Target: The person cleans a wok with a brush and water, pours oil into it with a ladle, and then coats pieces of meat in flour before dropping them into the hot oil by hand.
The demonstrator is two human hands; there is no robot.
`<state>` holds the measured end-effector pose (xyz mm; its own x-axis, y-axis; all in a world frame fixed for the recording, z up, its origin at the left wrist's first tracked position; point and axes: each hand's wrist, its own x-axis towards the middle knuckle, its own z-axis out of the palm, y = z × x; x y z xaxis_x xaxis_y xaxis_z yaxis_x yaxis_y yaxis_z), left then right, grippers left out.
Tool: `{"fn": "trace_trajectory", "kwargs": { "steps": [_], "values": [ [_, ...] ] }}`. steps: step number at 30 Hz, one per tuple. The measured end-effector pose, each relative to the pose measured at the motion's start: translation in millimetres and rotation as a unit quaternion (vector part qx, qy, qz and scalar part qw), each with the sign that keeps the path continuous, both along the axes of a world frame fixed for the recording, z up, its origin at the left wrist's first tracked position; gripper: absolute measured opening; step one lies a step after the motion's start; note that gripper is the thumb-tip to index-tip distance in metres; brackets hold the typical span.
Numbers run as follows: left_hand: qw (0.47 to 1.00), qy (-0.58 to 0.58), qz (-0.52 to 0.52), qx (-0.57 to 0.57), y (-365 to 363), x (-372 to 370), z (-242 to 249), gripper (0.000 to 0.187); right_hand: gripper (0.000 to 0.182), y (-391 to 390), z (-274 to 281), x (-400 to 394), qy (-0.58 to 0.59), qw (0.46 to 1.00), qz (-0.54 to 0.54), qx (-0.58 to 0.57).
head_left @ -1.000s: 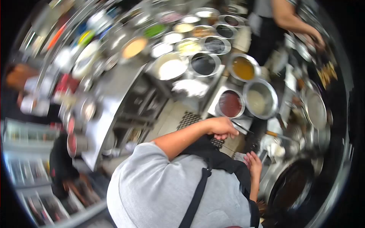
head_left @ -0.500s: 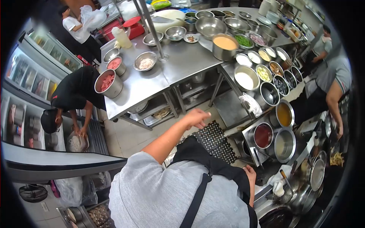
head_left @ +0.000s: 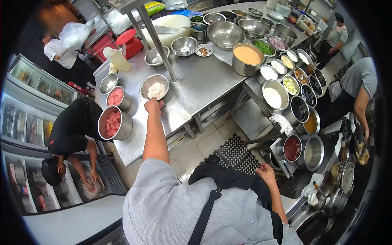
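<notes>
My left hand reaches forward over the steel table, its fingers closed at the near rim of a metal bowl. Pale pieces of what looks like raw meat lie in that bowl. Just left of it stand two metal pots of pink-red raw meat, a larger pot in front and a smaller pot behind. Beside the dark apron, my right hand is held low with its fingers loosely bent and apart. Nothing shows in it.
Several metal containers of sauces and chopped ingredients line the right side, near a pot of orange liquid. A metal post rises from the table. One person bends into an open fridge drawer at left; another works at right.
My left hand has moved forward and left, from above the floor to the rim of the metal bowl. My right hand has risen slightly. The view has turned left.
</notes>
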<state>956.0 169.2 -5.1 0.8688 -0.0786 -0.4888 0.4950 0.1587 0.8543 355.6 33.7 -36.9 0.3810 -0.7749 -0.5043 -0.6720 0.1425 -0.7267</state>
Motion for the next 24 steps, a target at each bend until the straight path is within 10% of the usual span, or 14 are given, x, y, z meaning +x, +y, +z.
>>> {"fn": "trace_trajectory", "kwargs": {
  "steps": [12,16,24],
  "values": [
    [0.938,-0.082,-0.336,0.007,-10,-174,46,0.015,0.054,-2,157,235,-0.187,0.935,0.209,-0.215],
    [0.875,-0.069,-0.476,-0.057,-21,-227,40,0.016,0.05,-2,144,262,0.006,0.854,0.273,-0.443],
    [0.733,0.042,-0.678,-0.012,-72,-323,44,0.019,0.047,7,104,119,0.08,0.967,0.01,-0.24]
  ]
}}
